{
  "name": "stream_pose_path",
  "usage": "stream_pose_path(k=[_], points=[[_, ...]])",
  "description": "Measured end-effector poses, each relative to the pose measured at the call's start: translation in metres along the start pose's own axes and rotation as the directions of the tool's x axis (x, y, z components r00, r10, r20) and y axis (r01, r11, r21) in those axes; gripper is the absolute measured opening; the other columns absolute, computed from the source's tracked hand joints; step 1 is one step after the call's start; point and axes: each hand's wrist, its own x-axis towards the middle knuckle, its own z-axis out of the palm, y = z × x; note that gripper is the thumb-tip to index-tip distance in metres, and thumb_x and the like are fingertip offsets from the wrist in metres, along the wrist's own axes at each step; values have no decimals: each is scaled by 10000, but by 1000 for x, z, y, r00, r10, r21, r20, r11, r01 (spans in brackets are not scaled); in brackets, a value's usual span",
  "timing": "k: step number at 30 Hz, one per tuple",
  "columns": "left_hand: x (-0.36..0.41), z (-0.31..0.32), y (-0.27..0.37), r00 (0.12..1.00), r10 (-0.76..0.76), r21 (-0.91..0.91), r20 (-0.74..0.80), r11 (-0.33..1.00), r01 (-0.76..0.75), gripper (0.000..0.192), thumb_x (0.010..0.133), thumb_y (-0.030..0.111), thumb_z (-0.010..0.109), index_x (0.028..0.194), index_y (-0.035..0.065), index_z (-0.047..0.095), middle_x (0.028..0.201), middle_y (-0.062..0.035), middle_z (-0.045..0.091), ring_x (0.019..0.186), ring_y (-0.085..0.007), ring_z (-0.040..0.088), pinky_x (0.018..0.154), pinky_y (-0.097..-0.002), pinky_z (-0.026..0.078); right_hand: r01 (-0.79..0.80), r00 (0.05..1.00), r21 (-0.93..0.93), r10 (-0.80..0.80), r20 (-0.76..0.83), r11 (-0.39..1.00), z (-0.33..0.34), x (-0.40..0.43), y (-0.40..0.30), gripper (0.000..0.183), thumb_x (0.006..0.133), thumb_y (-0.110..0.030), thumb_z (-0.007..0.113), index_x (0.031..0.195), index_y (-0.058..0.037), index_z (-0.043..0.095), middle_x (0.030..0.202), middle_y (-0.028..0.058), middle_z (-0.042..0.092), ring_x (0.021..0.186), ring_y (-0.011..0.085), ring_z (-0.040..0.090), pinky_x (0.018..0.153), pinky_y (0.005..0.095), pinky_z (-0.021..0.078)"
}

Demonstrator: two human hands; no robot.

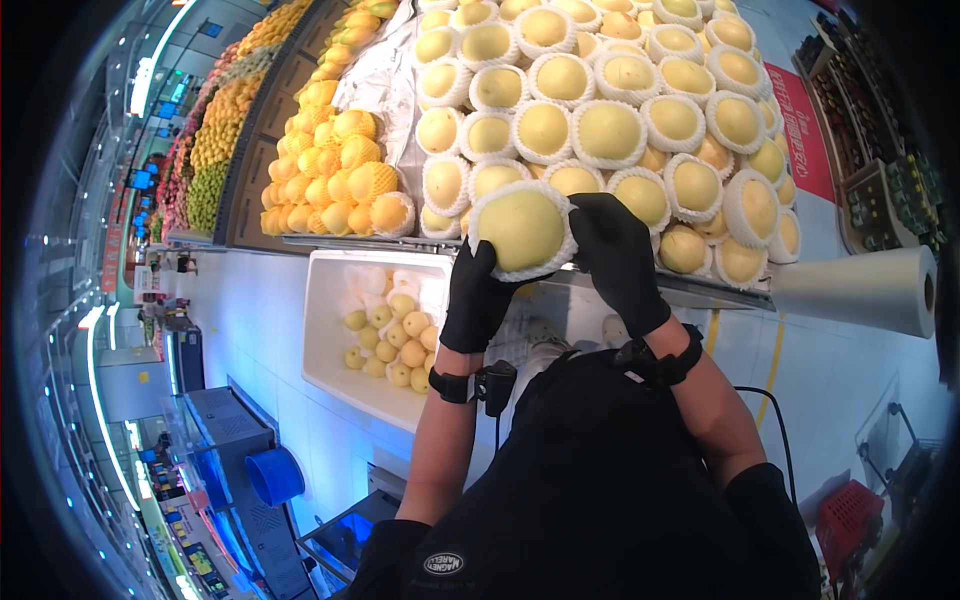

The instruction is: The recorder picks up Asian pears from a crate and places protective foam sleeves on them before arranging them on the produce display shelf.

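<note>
A large yellow-green pomelo (521,229) in a white foam net is held over the front edge of the fruit display. My left hand (480,300), in a black glove, supports it from below and the left, the thumb on its near side. My right hand (619,259), also gloved in black, pinches the foam net at the fruit's right side. Beyond lie rows of similar pomelos (609,135) in white foam nets, stacked on the display. Their undersides and my right fingertips are partly hidden.
Mangoes (352,180), some in yellow nets, are piled left of the pomelos. Below the display's edge stands a white tub (322,330) with pear-like fruits (401,330). A plastic-film roll (855,291) sits at the right corner. A blue bucket (275,476) and red basket (847,517) are farther off.
</note>
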Motion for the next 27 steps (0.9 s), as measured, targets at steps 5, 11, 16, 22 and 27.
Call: stream_pose_path(k=[5,11,16,22,27], points=[[-1,-2,0,997,-79,84,-14,993,80,632,937,466,449,1333,-19,360,1269,-188,497,1144,-322,532,898,-479,493,-105,994,42,105,16,994,-2,2,-1,178,888,-155,583,993,-12,600,793,62,617,718,106,567,676,276,474],[-1,2,3,998,-67,11,2,998,67,624,922,419,497,1354,-2,335,1279,-194,489,1143,-343,533,880,-503,503,-231,973,125,228,40,965,-1,3,-5,196,908,-119,578,1062,2,585,719,26,600,487,63,510,445,220,403],[2,7,9,1000,-13,29,2,999,13,658,882,321,595,1382,25,287,1292,-186,473,1132,-346,541,860,-506,521,-144,989,154,140,36,978,-2,4,6,216,900,-103,584,1091,-1,579,743,26,598,515,72,524,460,225,419],[2,-11,-2,997,72,27,9,997,-72,661,861,249,626,1397,67,287,1331,-123,438,1213,-275,473,946,-427,475,-122,980,117,101,172,986,-12,6,-2,435,803,-136,706,1194,-45,539,915,29,595,802,85,546,716,251,467],[0,-18,-1,995,99,-36,5,994,-99,673,858,228,632,1409,70,280,1345,-104,430,1251,-240,426,1016,-389,397,163,927,-146,-100,362,976,-20,11,-14,857,657,-141,815,1381,-107,358,1278,132,446,1159,233,448,958,359,403]])
